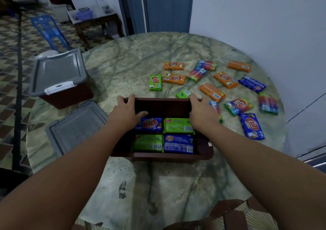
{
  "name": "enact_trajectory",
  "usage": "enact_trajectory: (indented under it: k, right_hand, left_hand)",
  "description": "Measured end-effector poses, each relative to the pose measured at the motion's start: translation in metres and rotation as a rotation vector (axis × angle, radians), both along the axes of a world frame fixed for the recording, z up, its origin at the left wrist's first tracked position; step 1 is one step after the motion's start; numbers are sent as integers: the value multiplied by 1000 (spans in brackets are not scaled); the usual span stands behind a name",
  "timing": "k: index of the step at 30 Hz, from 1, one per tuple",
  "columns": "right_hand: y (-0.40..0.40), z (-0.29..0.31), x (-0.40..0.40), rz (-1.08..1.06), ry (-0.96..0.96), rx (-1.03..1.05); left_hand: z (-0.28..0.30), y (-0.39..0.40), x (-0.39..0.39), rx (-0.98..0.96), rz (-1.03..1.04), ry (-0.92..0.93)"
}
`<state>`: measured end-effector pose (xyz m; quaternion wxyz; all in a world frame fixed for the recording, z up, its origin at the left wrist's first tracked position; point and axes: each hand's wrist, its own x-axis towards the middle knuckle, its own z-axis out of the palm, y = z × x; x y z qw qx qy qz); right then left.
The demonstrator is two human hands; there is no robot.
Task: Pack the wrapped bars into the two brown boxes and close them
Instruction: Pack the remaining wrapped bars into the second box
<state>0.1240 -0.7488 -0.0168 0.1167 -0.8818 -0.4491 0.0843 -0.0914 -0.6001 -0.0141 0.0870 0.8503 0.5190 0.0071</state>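
Note:
An open brown box (158, 156) stands on the round marble table (132, 67) in front of me. Inside lie several wrapped bars, among them a blue bar (178, 144) and a green bar (177, 125). My left hand (126, 112) grips the box's left wall, fingers over the far rim and thumb inside. My right hand (202, 111) grips the right wall the same way. Several loose bars lie on the table beyond and to the right: an orange bar (174, 79), a green bar (155, 82), a blue bar (252, 126). A second brown box (67, 95) with a grey lid (58, 71) sits at the left.
A loose grey lid (75, 125) lies on the table left of the open box. A blue plastic chair (48, 30) and a small table stand on the patterned floor at the back left. A white wall runs along the right side.

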Motion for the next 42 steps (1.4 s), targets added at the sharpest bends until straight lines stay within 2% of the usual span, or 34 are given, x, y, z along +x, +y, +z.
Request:
enact_trajectory:
  k: [2,5,19,23,28,32,35,42]
  right_hand:
    - [3,0,3,-12,2,-6]
    - [10,0,9,-2,5,-22]
    - [45,-6,32,31,-12,12]
    - [43,-6,35,18,80,78]
    - [36,-7,49,-100,362,343]
    - [12,-7,80,-128,407,455]
    - [-11,-10,115,-137,371,377]
    - [-58,-24,182,-90,320,94]
  left_hand:
    - [-6,4,1,0,11,-98]
    - [-9,9,4,25,26,-145]
    - [-16,40,25,71,45,-69]
    - [-9,36,31,106,94,-37]
    - [13,4,74,275,8,-255]
    - [36,-36,136,168,-164,-430]
    - [45,-67,182,105,-284,-566]
    - [33,-125,262,-30,-349,-544]
